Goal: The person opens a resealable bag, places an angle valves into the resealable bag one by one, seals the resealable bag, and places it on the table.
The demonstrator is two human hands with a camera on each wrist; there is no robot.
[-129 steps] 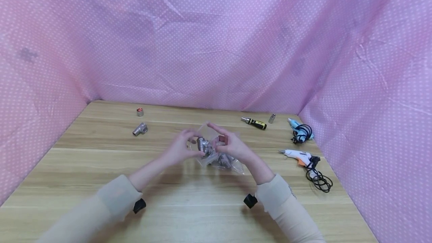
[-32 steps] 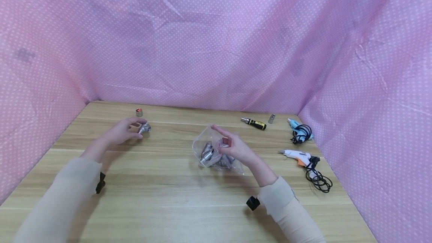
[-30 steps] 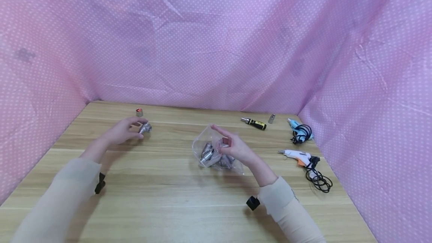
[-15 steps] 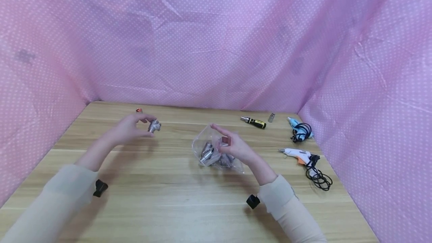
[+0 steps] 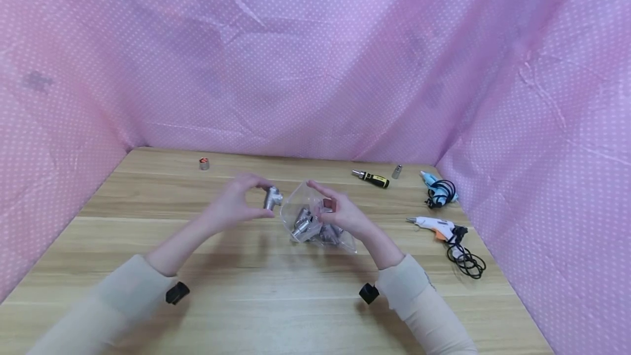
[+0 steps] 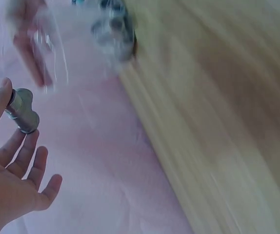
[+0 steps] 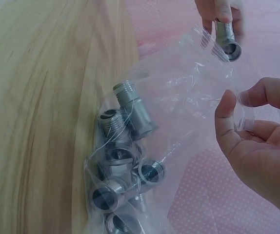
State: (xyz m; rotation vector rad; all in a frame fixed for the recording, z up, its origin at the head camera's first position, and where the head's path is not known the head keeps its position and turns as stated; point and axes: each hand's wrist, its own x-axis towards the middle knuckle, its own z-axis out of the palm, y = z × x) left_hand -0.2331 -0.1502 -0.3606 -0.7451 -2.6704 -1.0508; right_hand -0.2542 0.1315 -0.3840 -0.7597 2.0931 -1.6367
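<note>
My left hand [image 5: 235,205] pinches a silver metal pipe tee [image 5: 273,199] between thumb and fingertips, above the table and just left of a clear plastic bag [image 5: 299,195]. In the left wrist view the tee [image 6: 24,112] is tilted, with the thumb on one end and fingertips on the other. My right hand [image 5: 345,216] grips the bag's edge and keeps its mouth spread toward the left hand. Several threaded metal fittings [image 7: 136,114] lie inside the bag, which rests on the table. The right wrist view shows the tee [image 7: 226,39] beyond the bag's mouth.
A small metal fitting with a red inside [image 5: 204,164] stands at the back left. Toward the back right lie a black-yellow screwdriver [image 5: 373,179] and a small metal piece [image 5: 396,172]. Blue [image 5: 439,190] and white [image 5: 436,226] glue guns with black cords lie at the right.
Earlier the left hand held another fitting at the bag, then took the tee at the back left. It has since lifted it and moved right to the bag. The right hand has barely moved.
</note>
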